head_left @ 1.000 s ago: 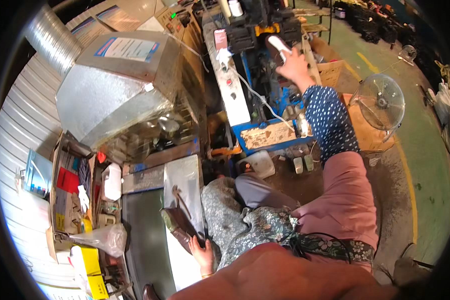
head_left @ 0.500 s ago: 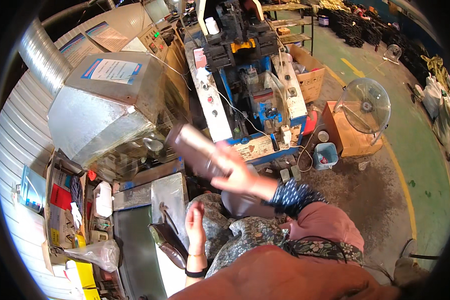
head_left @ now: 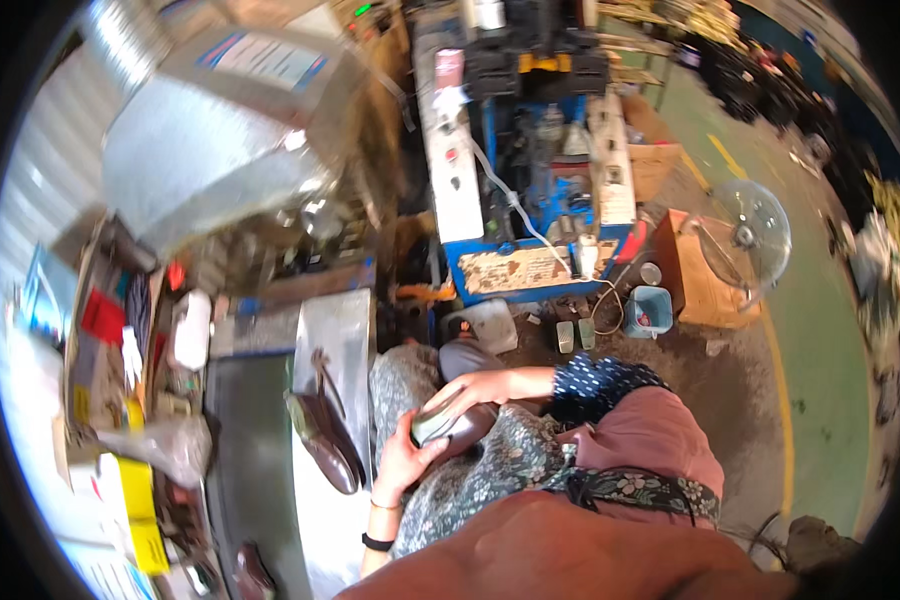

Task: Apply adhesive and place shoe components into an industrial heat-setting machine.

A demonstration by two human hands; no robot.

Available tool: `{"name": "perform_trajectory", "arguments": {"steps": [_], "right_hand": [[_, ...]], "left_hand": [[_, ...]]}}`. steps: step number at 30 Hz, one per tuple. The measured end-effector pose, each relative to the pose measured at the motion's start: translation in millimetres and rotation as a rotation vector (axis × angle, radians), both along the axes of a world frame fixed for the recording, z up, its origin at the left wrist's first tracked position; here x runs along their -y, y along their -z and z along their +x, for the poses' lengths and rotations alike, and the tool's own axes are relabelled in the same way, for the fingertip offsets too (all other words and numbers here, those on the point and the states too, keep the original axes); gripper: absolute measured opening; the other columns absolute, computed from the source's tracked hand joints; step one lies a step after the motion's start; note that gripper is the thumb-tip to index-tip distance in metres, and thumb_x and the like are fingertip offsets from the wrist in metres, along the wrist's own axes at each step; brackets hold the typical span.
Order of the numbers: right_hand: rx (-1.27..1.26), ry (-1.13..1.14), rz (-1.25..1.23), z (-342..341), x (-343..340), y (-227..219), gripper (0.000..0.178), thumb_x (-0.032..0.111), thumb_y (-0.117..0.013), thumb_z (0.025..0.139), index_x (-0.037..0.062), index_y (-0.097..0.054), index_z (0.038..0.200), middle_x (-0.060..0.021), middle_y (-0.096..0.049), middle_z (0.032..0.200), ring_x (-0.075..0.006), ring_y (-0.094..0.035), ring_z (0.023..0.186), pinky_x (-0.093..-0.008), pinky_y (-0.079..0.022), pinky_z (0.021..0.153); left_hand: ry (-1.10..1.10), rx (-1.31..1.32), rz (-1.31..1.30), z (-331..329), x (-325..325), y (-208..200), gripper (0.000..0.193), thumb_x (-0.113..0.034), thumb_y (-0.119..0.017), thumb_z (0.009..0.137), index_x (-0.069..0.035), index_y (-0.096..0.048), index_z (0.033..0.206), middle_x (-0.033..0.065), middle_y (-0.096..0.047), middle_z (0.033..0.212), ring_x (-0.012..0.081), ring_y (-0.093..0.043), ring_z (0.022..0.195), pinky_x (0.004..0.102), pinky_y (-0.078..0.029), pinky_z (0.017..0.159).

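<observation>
Holding a dark brown shoe point(head_left: 465, 432) in both hands, low over the lap, in front of the floral apron point(head_left: 515, 465). Gripping its left end with the left hand point(head_left: 403, 462), with thumb along the near side and fingers closed round it. Gripping from above with the right hand point(head_left: 477, 388), with fingers drawn together and closed over the upper. Unable to say for sure which end points left, given the blur and the covering fingers; possibly the open end.

Just left of the left hand, note a second brown shoe point(head_left: 327, 445), green-lined, lying on a pale metal sheet point(head_left: 335, 325) with toe toward the body. Beside it, see a thin hammer-like tool point(head_left: 322, 368). Farther left, observe a dark green belt point(head_left: 255, 430), bearing a third shoe point(head_left: 253, 570) near the lower edge.

Ahead, record a blue-framed machine point(head_left: 448, 270); to its left, a metal hood point(head_left: 205, 150); to its right, a light-blue bin point(head_left: 650, 312) and a round fan point(head_left: 752, 240).
</observation>
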State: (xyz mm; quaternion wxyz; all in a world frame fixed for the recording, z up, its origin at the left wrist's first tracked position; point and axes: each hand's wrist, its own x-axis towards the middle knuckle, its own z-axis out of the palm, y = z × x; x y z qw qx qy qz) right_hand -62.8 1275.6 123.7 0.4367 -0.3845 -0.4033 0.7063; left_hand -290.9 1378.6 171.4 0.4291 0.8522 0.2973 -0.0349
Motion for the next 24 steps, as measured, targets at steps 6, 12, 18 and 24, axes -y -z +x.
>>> {"name": "perform_trajectory", "arguments": {"steps": [6,12,18,24], "right_hand": [[-0.742,0.365,-0.311,1.6,12.3,26.1,0.062,0.033,-0.050,0.094,-0.0029,-0.036,0.142,-0.0183,-0.050,0.138,-0.0277,-0.053,0.123,-0.0448,-0.042,0.105],[-0.100,0.899,0.159,36.4,-134.5,-3.0,0.048,0.016,-0.062,0.093,-0.0004,-0.048,0.136,-0.0107,-0.061,0.123,-0.0167,-0.061,0.107,-0.0295,-0.050,0.092],[1.030,1.030,0.244,35.0,-317.3,45.1,0.085,0.030,-0.072,0.081,-0.0080,-0.026,0.141,-0.0355,-0.034,0.142,-0.0456,-0.043,0.128,-0.0434,-0.038,0.105],[1.000,0.799,0.346,-23.9,-316.2,59.6,0.081,0.028,-0.064,0.088,-0.0071,-0.019,0.146,-0.0349,-0.026,0.147,-0.0447,-0.035,0.134,-0.0423,-0.031,0.112]], "left_hand": [[-0.457,0.526,0.202,-34.9,-19.5,1.7,0.051,-0.022,-0.068,0.089,0.003,-0.050,0.130,0.0210,-0.056,0.128,0.0312,-0.053,0.121,0.0379,-0.042,0.102],[-0.807,0.430,0.256,-119.0,-30.5,53.6,0.031,-0.010,-0.063,0.090,0.004,-0.060,0.117,0.0201,-0.064,0.113,0.0329,-0.061,0.107,0.0388,-0.046,0.095],[-0.820,0.306,0.354,-135.0,-30.9,67.3,0.034,-0.012,-0.065,0.089,0.003,-0.059,0.119,0.0211,-0.062,0.120,0.0350,-0.059,0.113,0.0415,-0.044,0.098],[-0.878,0.221,0.408,-96.3,-104.4,72.5,0.068,-0.022,-0.069,0.087,0.005,-0.037,0.140,0.0289,-0.044,0.139,0.0396,-0.043,0.130,0.0437,-0.035,0.108]]}}
